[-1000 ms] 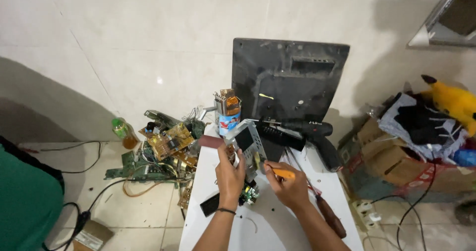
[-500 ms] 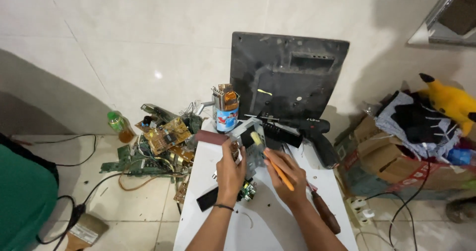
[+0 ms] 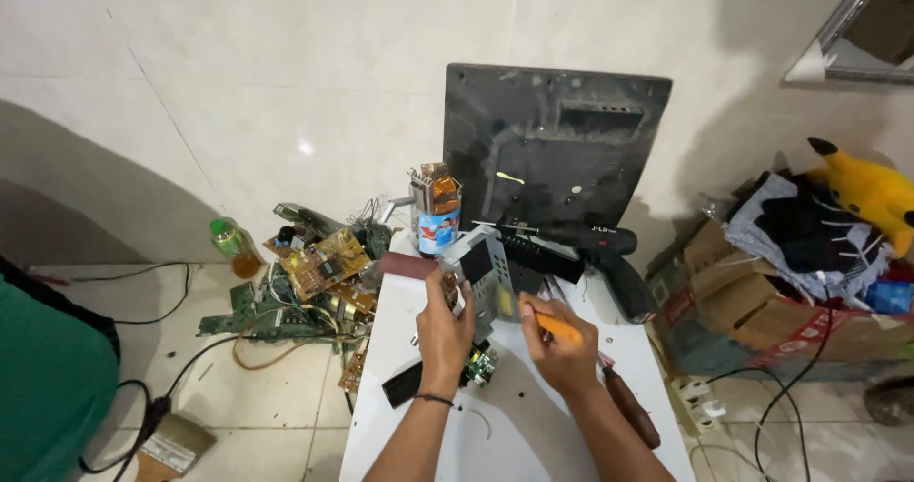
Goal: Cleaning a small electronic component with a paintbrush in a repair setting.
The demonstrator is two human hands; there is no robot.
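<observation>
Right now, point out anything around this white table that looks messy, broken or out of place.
A heap of bare circuit boards and loose wires lies on the floor left of the white table, beside a green-capped bottle. A dark panel leans against the wall. The left hand holds an opened grey device; the right hand holds an orange-handled tool.

Your left hand (image 3: 446, 322) grips pale grey device (image 3: 484, 275) with dark screen patch; black band on that wrist. Your right hand (image 3: 562, 342) pinches orange-handled tool (image 3: 555, 326). White table (image 3: 533, 434) under both. Small green circuit board (image 3: 481, 366) by left wrist; black strip (image 3: 404, 384) beside it. Black drill (image 3: 592, 246), black back panel (image 3: 550, 139). Can (image 3: 439, 220): blue, white, red. Amber-and-green boards (image 3: 316, 271) piled on white tile. Yellow plush (image 3: 868, 190) with black ear tip at right.
</observation>
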